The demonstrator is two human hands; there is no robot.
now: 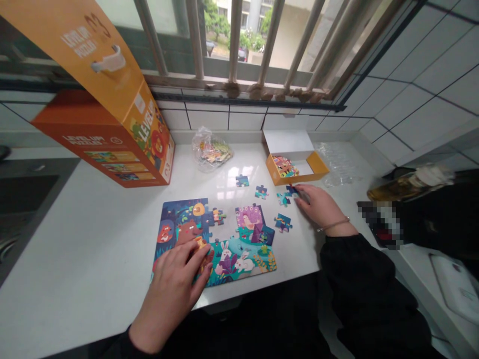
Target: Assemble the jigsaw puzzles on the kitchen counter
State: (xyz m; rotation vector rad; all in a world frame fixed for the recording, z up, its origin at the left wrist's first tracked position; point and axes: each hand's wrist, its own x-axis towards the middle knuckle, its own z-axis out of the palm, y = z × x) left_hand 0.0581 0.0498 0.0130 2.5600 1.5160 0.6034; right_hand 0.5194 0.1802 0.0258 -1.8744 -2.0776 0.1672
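Observation:
A partly assembled jigsaw puzzle [228, 257] with a bear, a fox and rabbits lies on the white counter. My left hand [177, 274] rests flat on its lower left part, fingers apart, covering some of the picture. At the right, my right hand [318, 205] has its fingers drawn together on a dark blue puzzle piece [291, 190]. Touching or close beside that piece is a teal puzzle piece [283, 199]. Other loose pieces lie around: a blue-green piece [242, 180], a small piece [261, 191] and a dark teal piece [283, 222]. A gap shows in the puzzle's upper middle.
An open yellow box [318, 172] holding puzzle pieces stands at the back, with clear plastic packaging [339, 164] beside it. A plastic bag of pieces [212, 150] lies further left. A tall orange puzzle box [108, 144] stands back left. A bottle [407, 183] is at right.

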